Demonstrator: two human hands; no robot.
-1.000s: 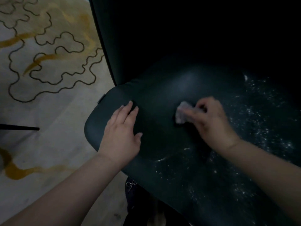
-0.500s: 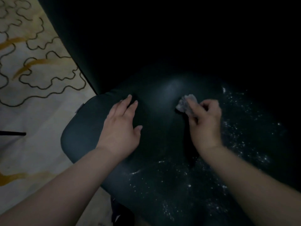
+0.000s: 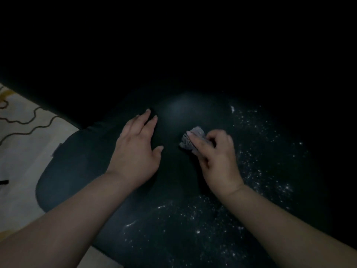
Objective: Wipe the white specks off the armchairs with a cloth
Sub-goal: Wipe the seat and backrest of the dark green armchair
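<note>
We see the left hand lying flat on the dark seat of the armchair, palm down, its fingers straight and slightly spread, the thumb out to the side; it holds nothing and simply rests on the cushion. To its right, a little apart from it, the right hand has its fingers curled round a small crumpled cloth, pale grey, whose bunched end sticks out past the fingertips and touches the seat near its middle. We find the white specks scattered thickly over the right part of the seat, beside and beyond the right hand, and more of them across the near edge between the two forearms. The stretch of seat around the left hand looks clean and dark. The chair's back is lost in shadow above, too dark for us to make out. At the far left a pale carpet with dark wavy lines shows beside the seat.
</note>
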